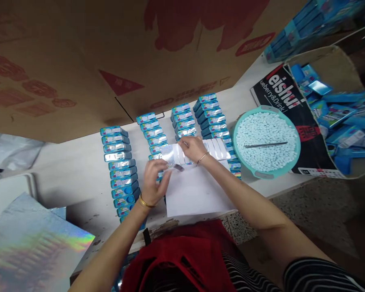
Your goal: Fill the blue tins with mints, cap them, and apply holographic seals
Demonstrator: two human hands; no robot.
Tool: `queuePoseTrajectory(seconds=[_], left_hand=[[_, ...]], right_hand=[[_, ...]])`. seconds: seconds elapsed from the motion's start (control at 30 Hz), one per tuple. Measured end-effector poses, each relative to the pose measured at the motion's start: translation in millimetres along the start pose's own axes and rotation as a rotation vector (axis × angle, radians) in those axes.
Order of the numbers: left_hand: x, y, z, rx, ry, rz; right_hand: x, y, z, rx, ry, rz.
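A white sheet with shiny silver label strips lies across the rows of small blue tins. My right hand rests on it, fingers curled and pinching near its upper edge. At the sheet's left end is my left hand, its thumb and fingers apart. A small dark, shiny label piece sits just beyond those fingertips; I cannot tell whether it touches them. Below the strips, the blank white part of the sheet hangs toward me.
A turquoise basin of pale blue tablets, with a thin dark stick across them, stands at right. Beside it, a carton holds many blue tins. A large cardboard box walls off the back. Holographic sheets lie at left.
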State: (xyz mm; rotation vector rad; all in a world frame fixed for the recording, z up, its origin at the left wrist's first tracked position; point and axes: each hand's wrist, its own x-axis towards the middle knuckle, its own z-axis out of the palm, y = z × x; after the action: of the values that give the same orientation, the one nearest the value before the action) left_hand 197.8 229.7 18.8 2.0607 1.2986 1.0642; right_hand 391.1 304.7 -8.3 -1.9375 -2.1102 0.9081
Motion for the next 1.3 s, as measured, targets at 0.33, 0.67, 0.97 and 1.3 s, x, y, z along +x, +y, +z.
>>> queuePoseTrajectory(seconds=[0.33,0.67,0.97,1.3], left_hand=[[31,-37,20.0,0.475,-0.298,0.015],[-10,3,14.3,0.169,-0.098,0.012],[-66,28,-50.8,-0.442,0.397,-0.685],[-141,-10,-80.4,-0.269,0.496,-0.918]], right_hand=[[-12,-15,-8,0.11,-0.01,-0.11],[-11,4,-9,-0.07,0.048,-0.093],[-102,-70,38,0.841,-0.028,-0.121],[-126,-123,127,0.842,-0.134,-0.022]])
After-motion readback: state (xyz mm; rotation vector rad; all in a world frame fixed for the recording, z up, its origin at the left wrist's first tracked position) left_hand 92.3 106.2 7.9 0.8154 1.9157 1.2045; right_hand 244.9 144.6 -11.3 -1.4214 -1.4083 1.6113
